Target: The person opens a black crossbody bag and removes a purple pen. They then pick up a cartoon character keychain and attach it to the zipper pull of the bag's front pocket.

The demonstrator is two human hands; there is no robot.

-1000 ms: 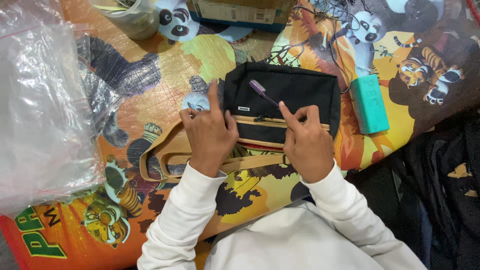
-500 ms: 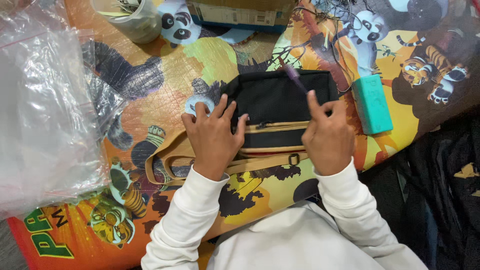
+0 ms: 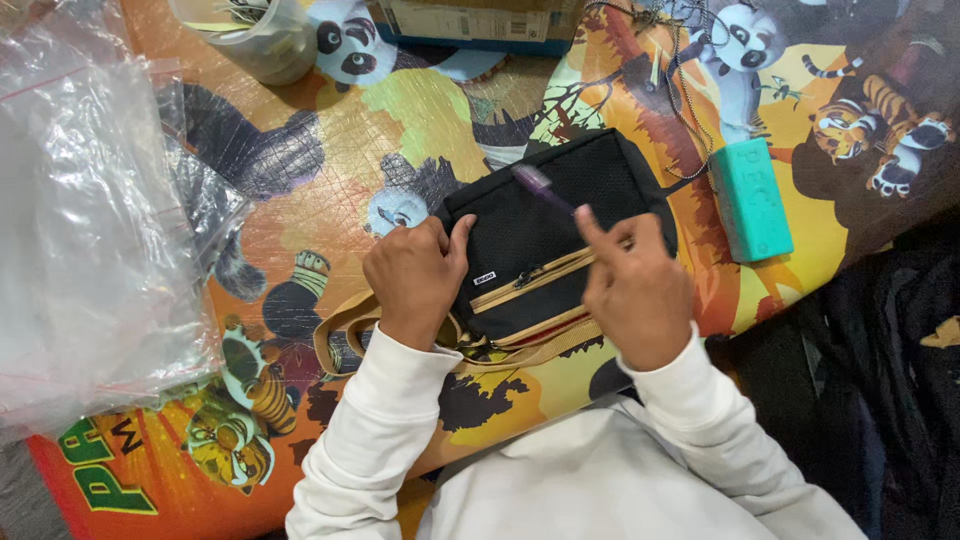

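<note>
A small black mesh pouch point(image 3: 545, 230) with tan zipper trim and a tan strap point(image 3: 345, 335) lies on a table covered in a bright cartoon-print sheet point(image 3: 330, 130). My left hand point(image 3: 415, 280) rests curled on the pouch's left end, thumb against the fabric. My right hand point(image 3: 635, 290) hovers over the pouch's right end and pinches a thin purple tool point(image 3: 545, 188) whose tip lies above the black mesh. Both wrists wear white sleeves.
A teal rectangular block point(image 3: 750, 200) lies right of the pouch. Crumpled clear plastic bags point(image 3: 85, 220) cover the left side. A clear cup point(image 3: 250, 35) and a cardboard box point(image 3: 480, 20) stand at the far edge. Dark cloth point(image 3: 880, 350) hangs at the right.
My left hand curled from flat fingers into a loose fist on the pouch's left end. My right hand shifted right along the pouch with the purple tool. The pouch now lies slightly tilted.
</note>
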